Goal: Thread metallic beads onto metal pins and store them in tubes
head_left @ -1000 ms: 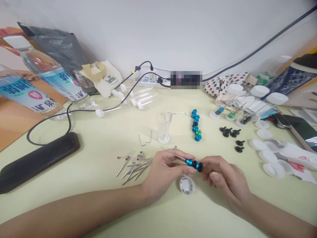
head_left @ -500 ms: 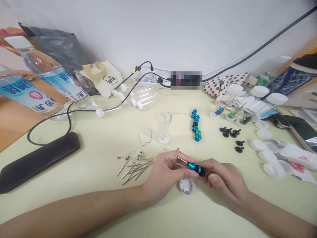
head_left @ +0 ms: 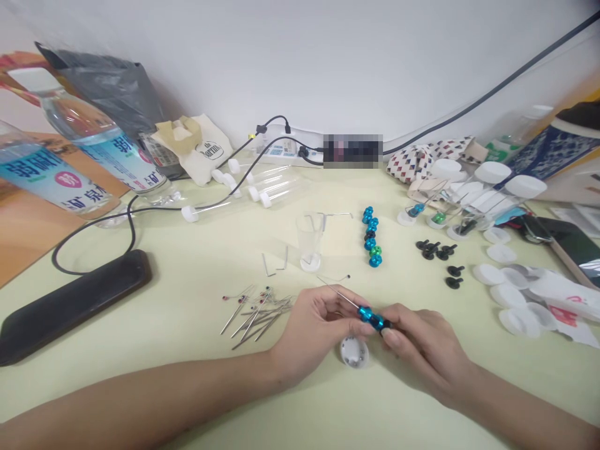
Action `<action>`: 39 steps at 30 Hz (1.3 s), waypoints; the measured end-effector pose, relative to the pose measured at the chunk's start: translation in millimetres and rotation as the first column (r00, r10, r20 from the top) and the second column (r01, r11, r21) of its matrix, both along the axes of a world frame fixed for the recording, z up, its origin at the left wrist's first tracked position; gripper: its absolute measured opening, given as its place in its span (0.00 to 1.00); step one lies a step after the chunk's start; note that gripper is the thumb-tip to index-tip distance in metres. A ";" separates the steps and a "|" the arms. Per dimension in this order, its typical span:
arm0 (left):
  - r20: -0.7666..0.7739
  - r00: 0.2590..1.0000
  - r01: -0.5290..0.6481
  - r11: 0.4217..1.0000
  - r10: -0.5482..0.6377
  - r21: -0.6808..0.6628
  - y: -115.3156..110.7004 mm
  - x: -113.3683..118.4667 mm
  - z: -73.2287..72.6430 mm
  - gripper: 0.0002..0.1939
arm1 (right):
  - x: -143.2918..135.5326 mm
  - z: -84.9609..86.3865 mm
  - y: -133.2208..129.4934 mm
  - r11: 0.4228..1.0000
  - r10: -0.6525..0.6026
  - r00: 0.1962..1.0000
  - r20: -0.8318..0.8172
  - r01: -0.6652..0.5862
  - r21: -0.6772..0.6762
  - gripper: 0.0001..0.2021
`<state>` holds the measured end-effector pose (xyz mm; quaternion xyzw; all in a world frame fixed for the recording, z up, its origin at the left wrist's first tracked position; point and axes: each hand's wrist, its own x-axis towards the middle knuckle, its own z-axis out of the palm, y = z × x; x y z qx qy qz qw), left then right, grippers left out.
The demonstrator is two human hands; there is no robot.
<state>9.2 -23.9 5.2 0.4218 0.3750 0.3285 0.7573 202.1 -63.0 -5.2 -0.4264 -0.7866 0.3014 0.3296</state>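
My left hand [head_left: 316, 325] is closed around a small blue and black metal handle [head_left: 367, 314], pinched between thumb and fingers. A thin metal rod [head_left: 344, 297] sticks out of the handle's far left end, beside a fine bent wire with a dark tip. My right hand [head_left: 426, 347] has thumb and index finger closed on the black end of the same handle. Just below the fingers stands a small white cap [head_left: 345, 362] with tiny metal bits inside. Left of my hands lies a pile of thin metal rods [head_left: 250, 322], some with coloured ends.
Beyond my hands are a clear cup [head_left: 308, 237], hex keys [head_left: 283, 257] and a row of blue, green and black knobs [head_left: 370, 242]. Black screw-like parts [head_left: 430, 252] and white caps [head_left: 509, 295] lie right. A dark case [head_left: 75, 306] sits left, near bottles [head_left: 112, 150].
My right thumb and index finger have closed onto the handle's black end. The handle has turned, and the dark-tipped wire has swung further right.
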 end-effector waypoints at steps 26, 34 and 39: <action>0.027 0.999 -0.027 1.000 0.027 -0.009 0.6 -0.2 2.8 0.09 | 1.2 -5.5 -4.5 0.996 -0.085 0.996 -0.012 0.085 -0.034 0.06; 0.029 0.999 -0.031 0.999 0.031 -0.009 0.2 0.1 2.7 0.09 | 1.1 -3.9 -1.3 0.995 -0.072 0.997 0.026 0.074 -0.061 0.12; 0.034 0.999 -0.024 1.000 0.025 -0.010 0.9 -0.1 3.4 0.09 | -0.1 -1.8 -1.4 0.997 -0.056 0.998 -0.004 0.056 -0.054 0.10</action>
